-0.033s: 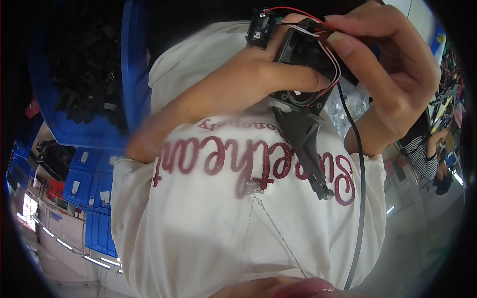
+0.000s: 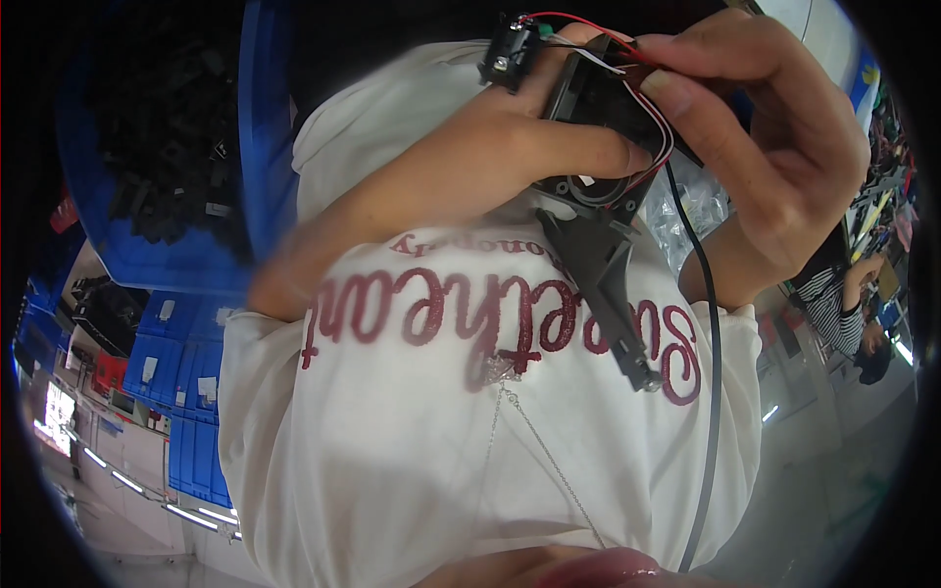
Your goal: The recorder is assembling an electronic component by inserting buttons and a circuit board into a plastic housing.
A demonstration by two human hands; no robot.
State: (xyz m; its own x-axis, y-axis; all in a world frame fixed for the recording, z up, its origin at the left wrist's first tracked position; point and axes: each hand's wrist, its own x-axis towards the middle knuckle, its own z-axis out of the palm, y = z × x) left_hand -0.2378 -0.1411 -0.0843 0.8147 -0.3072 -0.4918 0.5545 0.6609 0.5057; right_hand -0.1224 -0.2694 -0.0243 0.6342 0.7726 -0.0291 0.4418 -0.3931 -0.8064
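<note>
A dark plastic housing [image 2: 586, 98] with a round recess sits in my left hand [image 2: 510, 142], its thumb pressed on the open side near several thin red, white and black wires [image 2: 667, 137]. My right hand [image 2: 784, 147] is closed, thumb and forefinger pinching the wires at the housing's upper edge. A small black box-shaped part [image 2: 508, 54] hangs at the left by a red wire and others, beside the back of my left hand. From the housing's lower end a long dark grey bracket-like arm [image 2: 610, 284] reaches down. The far fingers of my left hand are hidden behind the housing.
At the left stands a blue bin [image 2: 260, 147] with many dark plastic parts [image 2: 172, 147]; more blue bins [image 2: 196, 382] are beyond. A black cable [image 2: 714, 372] runs down past my right arm. Clear plastic bags [image 2: 698, 211] lie behind it. Another person [image 2: 843, 304] is at the right.
The small black part has shifted slightly left and down, and a green bit shows beside it. My right fingertips have moved a little with the wires; the left hand keeps its hold.
</note>
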